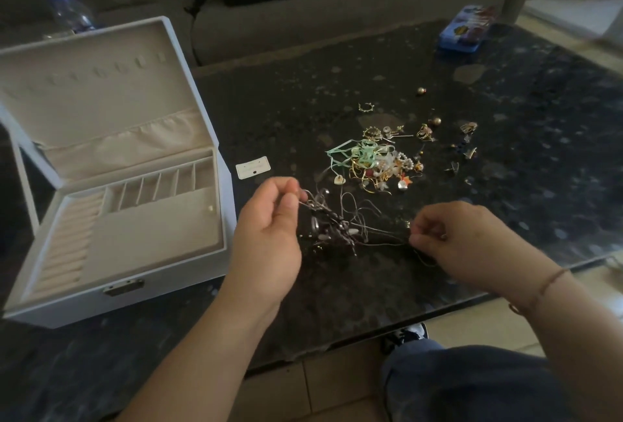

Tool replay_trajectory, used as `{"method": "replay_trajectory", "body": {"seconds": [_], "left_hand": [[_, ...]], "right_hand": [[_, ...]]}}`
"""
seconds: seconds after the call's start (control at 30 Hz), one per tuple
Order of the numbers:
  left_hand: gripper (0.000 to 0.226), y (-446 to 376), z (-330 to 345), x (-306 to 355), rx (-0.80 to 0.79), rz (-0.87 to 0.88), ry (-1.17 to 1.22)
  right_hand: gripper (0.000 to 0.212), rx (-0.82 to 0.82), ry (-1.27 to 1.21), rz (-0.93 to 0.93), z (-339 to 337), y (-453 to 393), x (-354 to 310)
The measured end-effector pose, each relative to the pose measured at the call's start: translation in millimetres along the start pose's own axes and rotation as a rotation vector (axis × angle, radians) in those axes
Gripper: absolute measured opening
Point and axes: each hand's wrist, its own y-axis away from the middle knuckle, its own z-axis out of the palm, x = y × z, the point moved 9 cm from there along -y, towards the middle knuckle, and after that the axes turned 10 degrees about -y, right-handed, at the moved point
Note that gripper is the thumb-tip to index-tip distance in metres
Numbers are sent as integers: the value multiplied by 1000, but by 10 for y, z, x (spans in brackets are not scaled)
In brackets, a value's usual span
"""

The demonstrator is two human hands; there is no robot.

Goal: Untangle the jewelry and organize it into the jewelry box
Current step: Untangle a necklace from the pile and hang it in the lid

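Jewelry box (111, 185) sits far left on the dark speckled stone surface (337, 303): white rectangular case, lid propped open, beige velvety lining, gathered fabric pocket inside the lid. Tray has ribbed ring rolls down the left, a row of small square slots along the back, one wide flat bay. Metal clasp on the front wall. One small gold piece (211, 208) lies in the flat bay.

Small white card (253, 167) lies flat just right of the box.

Left hand (269, 233) is raised off the surface, thumb and fingers pinching the upper end of a tangle of thin chains (337, 226): silvery, fine strands, looped and knotted, a few pale oval beads in it. The tangle hangs between both hands.

Right hand (462, 239), fingers curled, pinches strands at the tangle's other end. Thin bracelet (549, 283) on that wrist.

Behind the hands, a loose heap (374, 165): green ribbon, gold wire hooks, pearls, an orange star charm. Scattered gold earrings and rings (428, 131) lie beyond and to its right.

Blue rectangular tin (467, 30) sits at the far right corner.
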Motion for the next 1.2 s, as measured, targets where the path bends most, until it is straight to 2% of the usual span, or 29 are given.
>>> {"method": "replay_trajectory", "body": {"seconds": [0.1,0.17,0.2,0.3,0.37,0.43,0.5,0.63,0.7,0.77,0.83,0.93,1.0,1.1,1.2], "left_hand": [[27,-17,-48,125,54,125,-40],[26,-13,-24,223,43,227,-140],[25,-18,-8,252,35,253,-177],[23,-44,34,307,-5,288,-205],[23,-67,31,296,-29,289,-203],[23,-74,24,279,-55,284,-178],[22,-62,44,281,-87,288,-170],[23,-31,70,323,-118,337,-205],[25,-11,92,349,-143,368,-229],[25,-6,96,351,-153,375,-224],[22,-35,72,316,-131,357,-215],[27,-91,43,221,-87,309,-240],[30,-101,43,173,-58,302,-304],[27,-112,29,99,-15,282,-383],[27,-139,14,17,9,233,-417]], "right_hand": [[14,32,5,-100,-16,8,-104],[14,178,-147,-322,-148,105,-359],[16,191,-281,-424,-176,173,-501],[41,-22,-692,-594,-85,320,-861],[38,-77,-816,-579,-25,293,-929],[23,85,-644,-590,-33,252,-948],[24,281,-391,-607,-17,241,-969],[23,389,-281,-704,129,269,-1044],[20,411,-315,-699,116,269,-1039],[13,359,-437,-686,114,254,-1038],[4,201,-698,-600,132,185,-1000],[11,-86,-1095,-390,157,97,-884],[20,-163,-1148,-307,84,77,-768],[26,-149,-1177,-379,-194,138,-665],[25,-263,-1322,-543,-420,239,-632]]}}
